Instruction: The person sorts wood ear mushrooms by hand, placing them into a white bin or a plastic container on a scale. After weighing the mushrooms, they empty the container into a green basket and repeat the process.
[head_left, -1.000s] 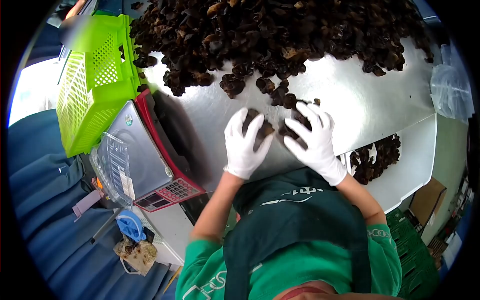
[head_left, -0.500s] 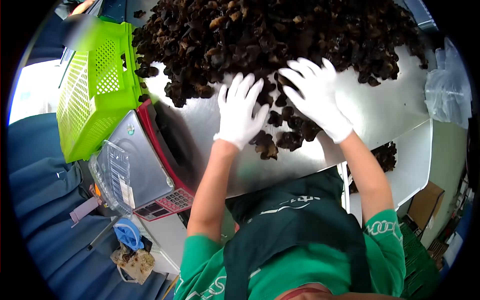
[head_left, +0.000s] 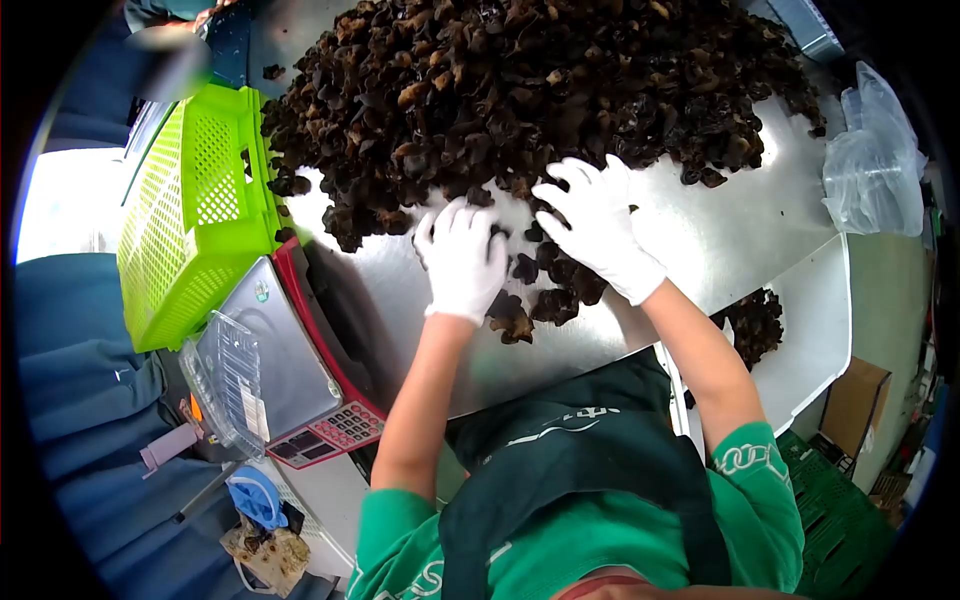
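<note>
- Since a second ago the left hand (head_left: 462, 262) and right hand (head_left: 597, 228) have reached from the near tabletop (head_left: 740, 230) edge out to the fungus heap (head_left: 540, 90) at 12 o'clock;
- both hands lie apart, palm-down, fingers spread on the heap's rim, gripping nothing;
- loose fungus pieces (head_left: 550, 300) lie between the wrists, at the heap's 6 o'clock.

Nothing here can be read as a word or number. The scale (head_left: 290, 350) at the left edge of the tabletop (head_left: 720, 230) bears a small round badge (head_left: 259, 291) on its platform and a keypad (head_left: 335, 432), both too small to make out; white lettering on the apron (head_left: 585, 415) and on the green sleeve (head_left: 748, 460) is blurred; a label on the clear plastic tray (head_left: 215, 370) is likewise illegible.
</note>
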